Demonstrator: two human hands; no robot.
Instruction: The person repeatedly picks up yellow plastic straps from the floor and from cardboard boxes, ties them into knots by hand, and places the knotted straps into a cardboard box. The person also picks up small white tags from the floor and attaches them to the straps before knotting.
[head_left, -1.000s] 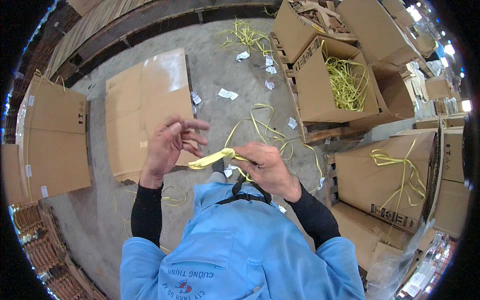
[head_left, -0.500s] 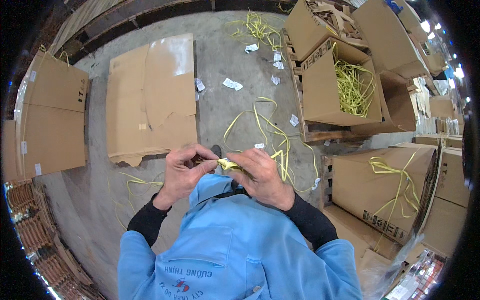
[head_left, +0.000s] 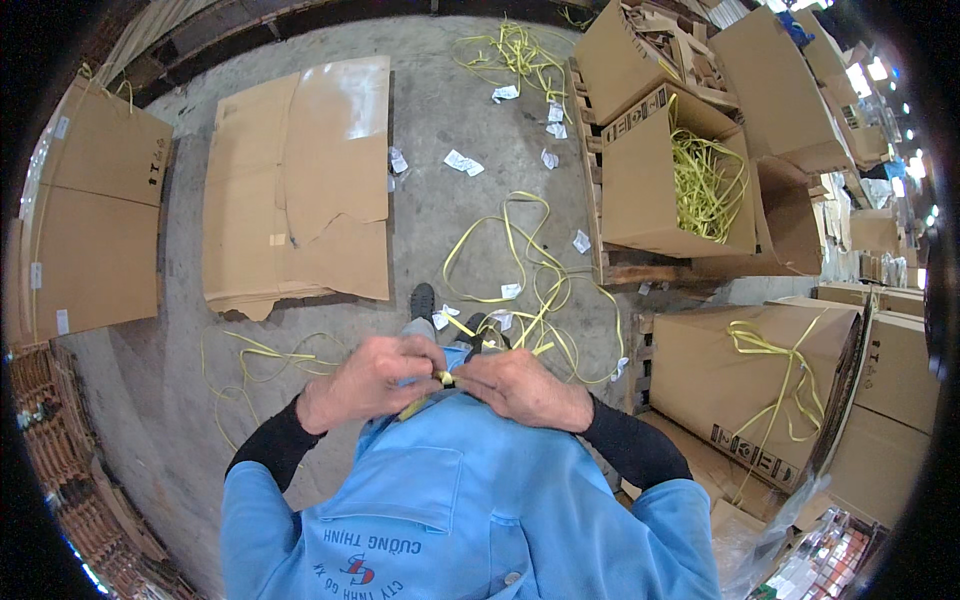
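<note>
Both hands meet close in front of my blue shirt (head_left: 480, 470). Between them is a short knotted bit of yellow strapping (head_left: 446, 379). My left hand (head_left: 385, 375) pinches it from one side, with a piece of strap showing below the fingers. My right hand (head_left: 530, 385) pinches it from the other side, fingers pressed together. Loose strap ends stick out just beyond the hands. A long tangle of yellow strapping (head_left: 513, 235) lies on the floor ahead; whether it joins the held piece I cannot tell.
A flat cardboard sheet (head_left: 300, 190) lies ahead on the left. An open carton (head_left: 640, 190) full of yellow strapping stands on a pallet at right. Another carton (head_left: 690, 350) with strapping on it is nearer right. Tall cartons (head_left: 95, 210) stand left. Paper scraps (head_left: 463, 163) litter the floor.
My hands have come down closer to my body with the strapping still between them. My shoes and more strap now show beyond the hands.
</note>
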